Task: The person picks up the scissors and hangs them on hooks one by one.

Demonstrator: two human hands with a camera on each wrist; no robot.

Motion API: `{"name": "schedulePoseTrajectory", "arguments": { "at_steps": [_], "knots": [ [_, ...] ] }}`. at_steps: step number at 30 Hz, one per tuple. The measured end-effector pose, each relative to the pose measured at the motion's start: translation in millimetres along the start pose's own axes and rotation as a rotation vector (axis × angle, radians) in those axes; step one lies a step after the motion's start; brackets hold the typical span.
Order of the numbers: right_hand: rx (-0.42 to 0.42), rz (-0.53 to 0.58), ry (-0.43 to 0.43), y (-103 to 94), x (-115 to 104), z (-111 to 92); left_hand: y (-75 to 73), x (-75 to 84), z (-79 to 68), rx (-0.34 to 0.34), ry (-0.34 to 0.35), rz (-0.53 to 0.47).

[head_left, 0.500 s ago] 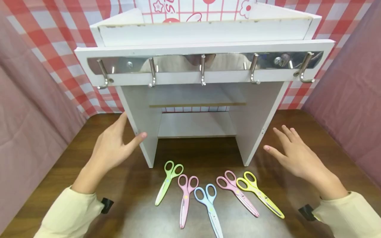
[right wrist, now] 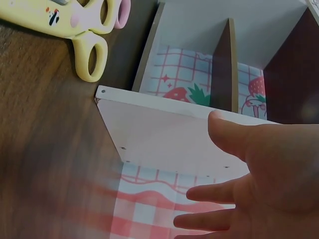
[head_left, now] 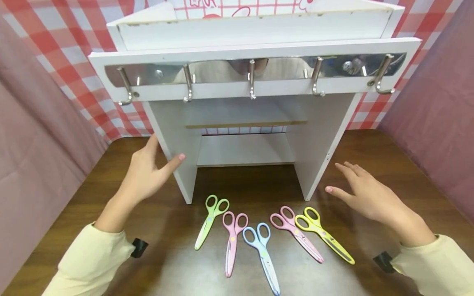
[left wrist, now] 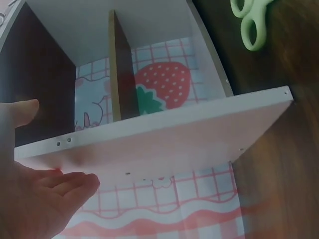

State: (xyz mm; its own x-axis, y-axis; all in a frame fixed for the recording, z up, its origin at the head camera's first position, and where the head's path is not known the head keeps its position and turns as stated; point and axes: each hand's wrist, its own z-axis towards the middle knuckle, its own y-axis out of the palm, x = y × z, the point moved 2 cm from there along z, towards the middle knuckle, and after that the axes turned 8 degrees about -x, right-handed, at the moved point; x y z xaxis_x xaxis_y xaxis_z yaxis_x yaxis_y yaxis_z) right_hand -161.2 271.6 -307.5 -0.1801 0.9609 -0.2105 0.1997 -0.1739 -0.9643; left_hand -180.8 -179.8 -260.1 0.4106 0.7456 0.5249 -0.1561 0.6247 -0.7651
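Background: red-and-white checked cloth (head_left: 74, 53) behind a brown wood-grain tabletop (head_left: 107, 172).
White board shelf unit (head_left: 246, 113): 12 o'clock — probably stiff, bulky, smooth; best held low by left side panel (head_left: 174, 131) and right side panel (head_left: 322, 135).
Left hand (head_left: 146, 172): 8 o'clock, spread wide astride left side panel's edge; contact unclear.
Right hand (head_left: 370, 195): 4 o'clock, spread, holding nothing.
Pastel plastic-handled scissors (head_left: 263, 255): five, 6 o'clock.

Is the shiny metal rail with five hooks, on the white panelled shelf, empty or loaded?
Empty: in the head view, nothing hangs from the five silver hooks on the shiny metal rail.
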Motion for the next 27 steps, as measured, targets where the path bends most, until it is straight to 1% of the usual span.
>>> {"name": "schedulePoseTrajectory", "arguments": {
  "at_steps": [8, 14, 19, 22, 27],
  "knots": [
    [-0.01, -0.003, -0.009, 4.2, -6.7, -1.3, 1.0, 5.7, 2.7, -0.017, -0.114, -0.093],
    [-0.018, -0.008, -0.006, 5.8, -6.5, -5.0, 4.9, 8.1, 6.5, -0.03, -0.166, -0.099],
    [-0.025, -0.009, -0.014, 9.7, -7.8, -5.4, 3.6, 8.5, 7.8, -0.032, -0.204, -0.077],
    [-0.021, -0.006, -0.024, 12.1, -8.8, -5.2, 1.9, 7.8, 8.2, -0.059, -0.226, -0.053],
    [-0.025, -0.003, -0.039, 15.5, -10.9, -5.8, -0.8, 5.6, 7.9, -0.135, -0.281, -0.025]
  ]
}}
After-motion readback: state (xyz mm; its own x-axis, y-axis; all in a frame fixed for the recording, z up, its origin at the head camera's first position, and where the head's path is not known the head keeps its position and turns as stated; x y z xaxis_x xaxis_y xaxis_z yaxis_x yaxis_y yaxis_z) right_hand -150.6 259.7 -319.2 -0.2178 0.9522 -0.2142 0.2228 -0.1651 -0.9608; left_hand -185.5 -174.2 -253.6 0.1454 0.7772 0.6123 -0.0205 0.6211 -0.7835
